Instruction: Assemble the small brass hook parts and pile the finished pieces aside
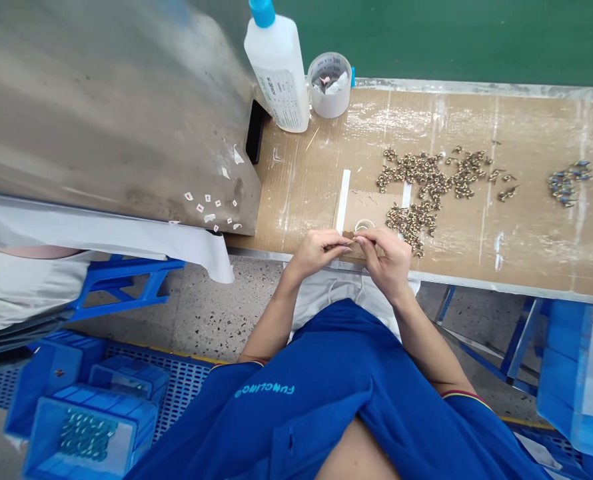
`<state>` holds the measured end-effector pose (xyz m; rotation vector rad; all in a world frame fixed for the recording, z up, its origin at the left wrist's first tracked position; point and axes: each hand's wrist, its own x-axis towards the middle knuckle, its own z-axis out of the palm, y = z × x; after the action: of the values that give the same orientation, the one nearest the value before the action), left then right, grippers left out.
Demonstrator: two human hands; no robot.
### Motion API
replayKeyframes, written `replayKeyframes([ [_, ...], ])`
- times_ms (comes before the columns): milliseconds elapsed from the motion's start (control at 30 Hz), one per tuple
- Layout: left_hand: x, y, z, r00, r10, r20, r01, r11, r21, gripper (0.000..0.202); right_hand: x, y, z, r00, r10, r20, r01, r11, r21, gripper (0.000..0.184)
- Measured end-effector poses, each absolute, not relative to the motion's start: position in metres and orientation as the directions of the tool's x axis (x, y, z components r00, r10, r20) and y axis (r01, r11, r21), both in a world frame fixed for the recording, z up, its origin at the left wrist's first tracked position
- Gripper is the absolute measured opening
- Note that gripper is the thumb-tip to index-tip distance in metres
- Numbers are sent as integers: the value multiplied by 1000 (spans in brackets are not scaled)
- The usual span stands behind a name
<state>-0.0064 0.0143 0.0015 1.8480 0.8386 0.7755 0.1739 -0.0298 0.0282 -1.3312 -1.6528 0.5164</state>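
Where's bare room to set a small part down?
On the cardboard between the brassy pieces and bluish cluster; also left of the white strip, up to the metal surface. Crowded: beside the right hand, where brassy pieces heap, and the far corner, with bottle and tape roll.

The tabletop (531, 247) is glossy, film-covered cardboard; the small brassy parts (423, 175) look like shiny metal, the far bottle (279, 75) smooth plastic.

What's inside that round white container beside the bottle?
The container holds whitish scraps and a small pink piece; whatever lies underneath them is covered and can't be seen.
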Motion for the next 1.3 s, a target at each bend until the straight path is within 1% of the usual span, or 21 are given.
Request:
replayKeyframes([
  [133,-6,13,5,554,822,132,237,-307,922,19,175,-30,33,6,932,361,501,310,-808,23],
  [200,-6,13,5,541,831,134,229,-299,926,20,179,-29,36,62,931,360,494,285,-821,24],
  [300,-6,13,5,531,835,147,204,-295,934,22,190,-27,38,178,902,393,511,257,-820,25],
  [367,-7,14,4,525,836,158,192,-298,935,23,196,-25,35,209,887,412,529,252,-810,25],
  [433,-7,14,4,516,841,163,190,-298,936,22,198,-25,31,191,890,413,540,256,-801,23],
  [533,-8,14,4,490,857,160,193,-285,939,21,195,-27,23,107,909,403,545,286,-788,19],
  [600,-8,14,5,474,864,169,185,-286,940,20,195,-27,21,51,905,421,544,329,-772,17],
  [667,-9,14,6,461,868,186,171,-292,941,19,205,-25,21,52,888,457,564,352,-747,17],
  [733,-10,14,6,448,873,191,159,-288,945,20,228,-19,21,137,867,479,620,302,-724,17],
  [833,-12,14,5,437,882,176,138,-259,956,21,277,-5,19,317,833,454,705,114,-700,15],
  [900,-13,14,4,432,883,185,115,-257,960,21,306,4,15,368,820,439,743,24,-669,12],
  [1000,-12,14,2,421,878,230,86,-291,953,22,328,13,9,322,862,390,796,-24,-605,10],
  [1100,-12,15,2,412,874,257,75,-313,947,22,329,20,7,266,911,315,842,-60,-536,10],
  [1200,-13,15,2,410,875,256,69,-310,948,22,326,27,8,282,925,254,862,-129,-490,8],
  [1300,-14,15,2,408,878,250,61,-299,952,21,329,35,8,311,924,222,870,-183,-457,3],
])
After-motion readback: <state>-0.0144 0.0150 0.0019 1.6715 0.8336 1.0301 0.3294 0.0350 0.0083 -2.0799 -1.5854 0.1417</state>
